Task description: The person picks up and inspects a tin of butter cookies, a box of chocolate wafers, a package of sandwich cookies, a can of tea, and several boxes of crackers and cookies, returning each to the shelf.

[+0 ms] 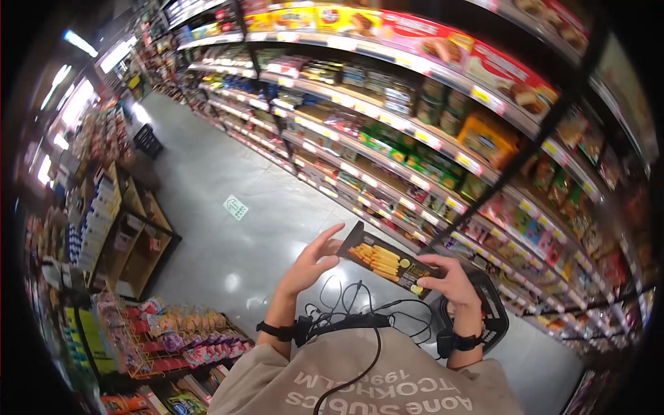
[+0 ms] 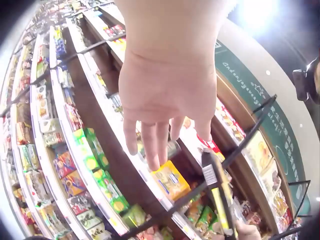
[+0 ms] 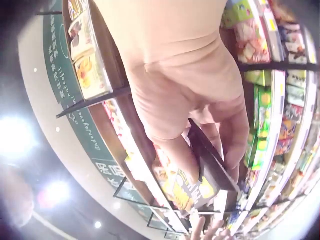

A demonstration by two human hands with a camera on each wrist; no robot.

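A black snack packet (image 1: 379,259) with yellow stick-shaped biscuits pictured on its front is held level before the chest. My right hand (image 1: 453,282) pinches its right end, thumb over the front. The right wrist view shows that hand (image 3: 192,100) with its fingers behind the packet (image 3: 196,192). At the packet's left end is my left hand (image 1: 308,268), its fingers extended and thumb close to the corner. In the left wrist view this hand (image 2: 167,102) has its fingers straight and spread, and the packet (image 2: 216,192) appears edge-on beside its fingertips.
Long store shelves (image 1: 394,114) full of packaged food run along the right. A black shopping basket (image 1: 492,311) stands on the floor below my right arm. Display racks (image 1: 131,238) line the left of the aisle (image 1: 200,173). Loose black cables (image 1: 360,304) hang at my chest.
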